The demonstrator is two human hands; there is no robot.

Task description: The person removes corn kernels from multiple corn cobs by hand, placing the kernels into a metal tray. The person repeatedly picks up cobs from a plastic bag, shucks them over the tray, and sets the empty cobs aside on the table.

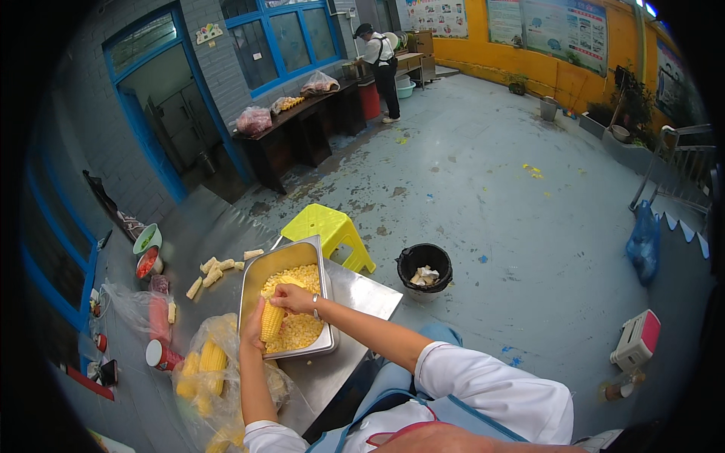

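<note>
An ear of yellow corn is gripped by my left hand above a deep stainless-steel pan. Loose corn kernels cover the bottom of the pan. My right hand, with a metal band at the wrist, has its fingers against the upper part of the ear; whether they pinch kernels or the ear itself is hidden. Left of the pan lie several stripped corn cobs on the steel table. A clear plastic bag holding whole ears of corn rests beside my left forearm.
A yellow plastic stool stands beyond the pan. On the floor to the right is a black-lined bin with scraps. Bowls of green and red pieces sit at the table's left. Farther off, a person stands at a dark bench.
</note>
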